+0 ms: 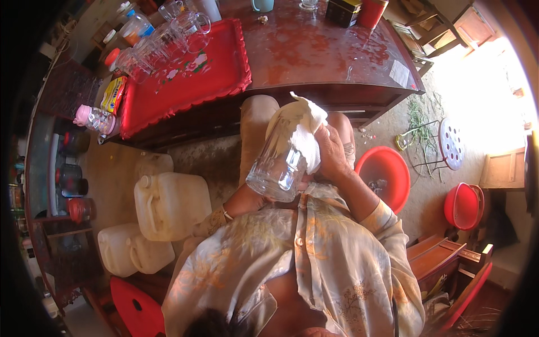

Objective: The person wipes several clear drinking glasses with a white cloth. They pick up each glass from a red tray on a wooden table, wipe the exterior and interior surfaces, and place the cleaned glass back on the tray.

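In front of my belly, above my lap, a large clear glass vessel (271,168) is held tilted, its thick base towards me. My left hand (248,198) is at its base, with the fingers partly hidden behind the glass. My right hand (332,147) grips a white cloth or paper towel (307,139) against the vessel's right side. Part of the white sheet shows through and behind the far end of the glass. Just beyond my knees, a red floral tray (181,90) rests on the table, bearing several glass mugs (185,29) along its far left side.
The dark red wooden table (303,54) carries a red canister (372,12), a black box (343,12) and a pink-lidded bottle (96,119). Plastic jerrycans (177,206) stand at left. A red basin (385,177) and a round-topped stool (450,143) are on the floor at right.
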Available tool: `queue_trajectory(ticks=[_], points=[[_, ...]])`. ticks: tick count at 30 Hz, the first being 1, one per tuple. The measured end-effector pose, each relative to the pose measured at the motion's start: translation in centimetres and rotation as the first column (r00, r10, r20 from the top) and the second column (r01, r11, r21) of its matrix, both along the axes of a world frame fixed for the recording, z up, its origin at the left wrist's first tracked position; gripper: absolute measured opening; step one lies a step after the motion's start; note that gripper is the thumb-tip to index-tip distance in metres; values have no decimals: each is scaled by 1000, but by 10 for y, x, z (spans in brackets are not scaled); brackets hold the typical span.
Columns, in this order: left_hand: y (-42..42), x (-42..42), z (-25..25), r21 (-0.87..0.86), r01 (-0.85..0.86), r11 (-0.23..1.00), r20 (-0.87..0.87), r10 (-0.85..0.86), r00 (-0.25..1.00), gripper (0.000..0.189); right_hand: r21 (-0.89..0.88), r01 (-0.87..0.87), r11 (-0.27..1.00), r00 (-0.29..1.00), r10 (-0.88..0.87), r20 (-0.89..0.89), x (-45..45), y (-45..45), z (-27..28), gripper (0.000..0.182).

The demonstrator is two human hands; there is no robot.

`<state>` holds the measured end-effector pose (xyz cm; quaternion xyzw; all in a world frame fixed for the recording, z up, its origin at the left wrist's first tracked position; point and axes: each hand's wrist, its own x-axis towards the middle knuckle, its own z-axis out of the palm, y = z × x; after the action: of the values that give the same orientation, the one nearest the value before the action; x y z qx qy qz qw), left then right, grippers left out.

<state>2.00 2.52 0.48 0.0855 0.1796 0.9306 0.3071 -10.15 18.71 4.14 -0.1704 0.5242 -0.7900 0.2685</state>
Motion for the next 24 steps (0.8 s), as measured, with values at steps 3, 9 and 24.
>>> queue_trajectory(ticks=[3,9,24], points=[[-1,4,2,-29,-4,1000,10,4,1000,32,145,193,971,955,-151,-256,2,-3,2,23],[-5,12,6,-113,-22,993,16,23,1000,32,31,105,994,883,-79,-463,43,-2,4,42],[10,-5,-3,23,72,997,72,-73,995,34,13,-58,998,981,54,185,-5,-9,-6,50]])
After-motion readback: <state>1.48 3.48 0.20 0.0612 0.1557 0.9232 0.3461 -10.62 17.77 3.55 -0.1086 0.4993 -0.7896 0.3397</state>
